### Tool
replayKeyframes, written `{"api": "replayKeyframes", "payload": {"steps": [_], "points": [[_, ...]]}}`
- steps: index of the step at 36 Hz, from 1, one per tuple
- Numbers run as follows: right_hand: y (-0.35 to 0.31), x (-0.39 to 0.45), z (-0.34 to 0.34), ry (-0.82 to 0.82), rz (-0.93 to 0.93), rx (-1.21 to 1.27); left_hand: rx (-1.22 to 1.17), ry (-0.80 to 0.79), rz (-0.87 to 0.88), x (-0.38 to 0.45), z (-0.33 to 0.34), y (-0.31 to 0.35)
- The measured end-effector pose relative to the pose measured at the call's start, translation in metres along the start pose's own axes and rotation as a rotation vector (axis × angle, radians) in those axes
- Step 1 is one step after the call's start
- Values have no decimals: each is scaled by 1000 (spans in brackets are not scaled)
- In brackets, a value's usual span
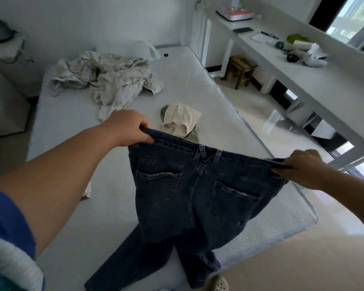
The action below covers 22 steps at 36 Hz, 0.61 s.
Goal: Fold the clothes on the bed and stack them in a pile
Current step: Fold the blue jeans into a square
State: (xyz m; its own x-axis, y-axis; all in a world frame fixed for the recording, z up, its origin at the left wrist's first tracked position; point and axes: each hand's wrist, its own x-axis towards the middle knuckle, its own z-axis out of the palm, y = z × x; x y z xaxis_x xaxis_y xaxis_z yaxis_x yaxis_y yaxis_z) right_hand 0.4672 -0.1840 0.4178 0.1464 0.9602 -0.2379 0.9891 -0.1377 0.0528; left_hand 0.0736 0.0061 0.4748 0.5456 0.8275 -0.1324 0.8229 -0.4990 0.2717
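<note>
Dark jeans (189, 192) held up over the bed (76, 238), back side facing the camera, 2 rear pockets showing. Left hand (127, 128) clamped on the waistband at the left corner, grip closed tight around the denim. Right hand (301, 166) pinching the waistband at the right corner, grip closed on the fabric too. Waistband stretched taut between both hands, tilted down toward the right. Legs trailing below, lying crumpled on the mattress near the bed's front edge. Small pile (180, 121) of cream and green clothes lying just behind the jeans, mid-bed. Rumpled pale sheet (105, 78) bunched farther back near the wall. White bench (315, 66) along the right, cluttered with small items.
</note>
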Motion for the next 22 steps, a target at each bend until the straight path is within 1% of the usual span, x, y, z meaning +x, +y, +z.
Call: {"api": "replayKeyframes", "payload": {"steps": [1, 3, 6, 7, 9, 11, 14, 16, 18, 22], "points": [[5, 0, -8, 52, -3, 2, 73, -1, -1, 4, 1, -1], [13, 0, -27, 83, 8, -7, 164, 20, 1, 10, 3, -1], [19, -3, -56, 34, 83, -66, 212, 102, 9, 23, 4, 7], [21, -4, -65, 33, 117, -96, 221, 101, 3, 28, 3, 12], [24, -8, -79, 49, 145, -198, 277, 28, -17, 36, 2, 25], [26, -13, -89, 21, 165, -273, 372, -106, -31, 43, 2, 41], [32, -19, -95, -104, 253, -319, 511, -306, -15, 50, 13, 67], [40, -24, -94, -167, 266, -354, 548, -377, 15, 54, 26, 81], [54, -29, -89, -204, 274, -326, 556, -364, 41, 61, 37, 94], [98, -38, -67, -251, 314, -119, 425, -202, 4, 88, 46, 122]]}}
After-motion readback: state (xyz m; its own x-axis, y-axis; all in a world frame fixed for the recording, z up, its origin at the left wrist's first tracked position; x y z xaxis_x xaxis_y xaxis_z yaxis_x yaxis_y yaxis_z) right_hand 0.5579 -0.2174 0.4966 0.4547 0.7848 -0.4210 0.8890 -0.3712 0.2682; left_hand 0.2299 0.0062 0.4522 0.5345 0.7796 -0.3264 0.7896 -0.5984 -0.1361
